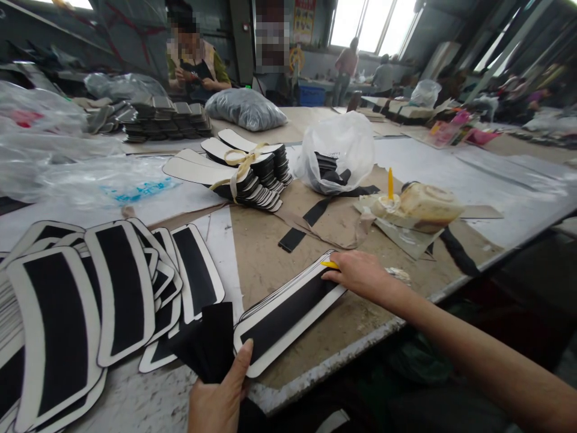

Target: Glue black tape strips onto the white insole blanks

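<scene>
My left hand (222, 394) grips a fanned bunch of black fabric strips (208, 343), its thumb at the near end of a white panel (255, 365) with dark edges. A black strip (288, 313) lies along the middle of that panel, which rests on a small stack of similar ones. At the far end of the panel, my right hand (360, 273) is closed around a yellow stick (330, 264), fingers against the strip. To the left lies an overlapping pile of curved white panels (92, 307), each bearing a black strip.
Tied bundles of white panels (189, 165) stand farther back. Beside them are a clear plastic bag (356, 141) of black pieces and a glue-stained plastic container (430, 204) with a yellow stick (390, 183) upright nearby. A person (198, 66) works across the table. The table edge (333, 361) runs close in front.
</scene>
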`<state>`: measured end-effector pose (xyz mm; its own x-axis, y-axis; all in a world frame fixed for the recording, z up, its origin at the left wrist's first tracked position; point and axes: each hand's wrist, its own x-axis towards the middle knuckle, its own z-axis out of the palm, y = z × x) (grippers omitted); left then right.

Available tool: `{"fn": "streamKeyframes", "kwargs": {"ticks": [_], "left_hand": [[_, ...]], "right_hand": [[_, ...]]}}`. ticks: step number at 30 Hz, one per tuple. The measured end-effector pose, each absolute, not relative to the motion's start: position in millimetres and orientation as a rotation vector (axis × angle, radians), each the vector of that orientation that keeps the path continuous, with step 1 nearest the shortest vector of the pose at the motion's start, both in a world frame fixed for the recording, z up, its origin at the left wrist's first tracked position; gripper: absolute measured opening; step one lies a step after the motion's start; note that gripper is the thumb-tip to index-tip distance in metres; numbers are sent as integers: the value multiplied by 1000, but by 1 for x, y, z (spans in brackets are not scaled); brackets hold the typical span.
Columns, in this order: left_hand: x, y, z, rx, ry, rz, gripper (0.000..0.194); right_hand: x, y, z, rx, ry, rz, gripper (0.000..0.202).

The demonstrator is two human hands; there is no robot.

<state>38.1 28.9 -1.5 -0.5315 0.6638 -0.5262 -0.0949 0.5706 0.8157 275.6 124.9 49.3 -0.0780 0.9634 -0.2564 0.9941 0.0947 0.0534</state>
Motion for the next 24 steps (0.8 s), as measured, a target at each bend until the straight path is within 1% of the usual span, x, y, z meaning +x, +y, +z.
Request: {"fn": "streamKeyframes", "kwargs": {"ticks": [7,12,16,18,20,24], "left_hand": [[42,30,4,523,2074,992,46],[42,30,8,492,2012,943,47],[41,30,4,442,1923,1028,50],[40,30,2,472,1938,997,49],[39,29,0,468,1940,978,48],[38,28,-5,420,1862,1065,48]], "right_hand": [[282,112,46,2178,2212,-166,30],[301,99,44,2331,2386,-189,21],[314,93,35,2311,2461,-172,23],[314,89,30,2273,2479,-192,23],[311,84,27,2263,2430,-192,27],[299,75,29,2295,2335,-137,31]]}}
